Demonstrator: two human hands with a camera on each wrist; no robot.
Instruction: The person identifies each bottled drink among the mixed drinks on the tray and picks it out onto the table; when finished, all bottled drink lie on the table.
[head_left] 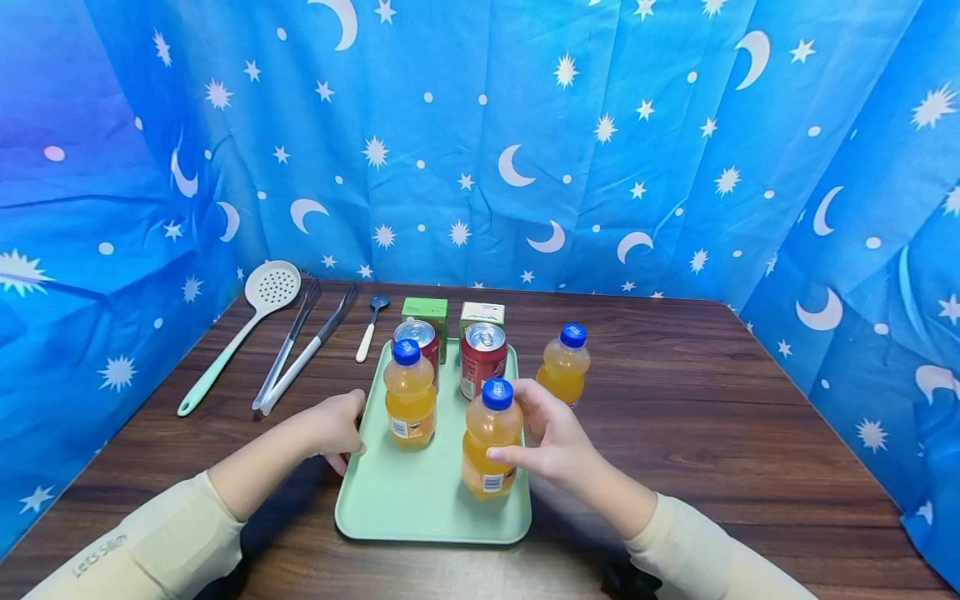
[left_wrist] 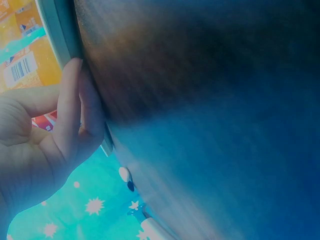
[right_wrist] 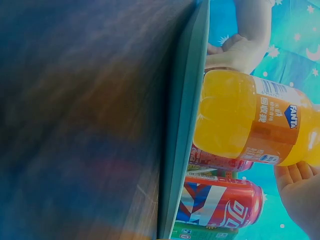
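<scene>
A blue-capped orange Fanta bottle (head_left: 483, 429), capped and full-looking, stands upright over the near right corner of the pale green rectangular tray (head_left: 408, 500), which lies flat, long sides running toward the tabletop's (head_left: 712, 433) far edge.

On tbl (head_left: 675, 450), tray (head_left: 397, 512) is lying; L can (head_left: 430, 344) & R can (head_left: 482, 360) are standing on it, 2 boxes (head_left: 426, 307) behind; bottle 1 (head_left: 408, 402) is standing before L can, bottle 2 (head_left: 483, 437) in R hand (head_left: 553, 437) before R can, bottle 3 (head_left: 562, 371) R of tray; spoon (head_left: 367, 340), tongs (head_left: 307, 354), skimmer (head_left: 270, 287) are lying L
</scene>
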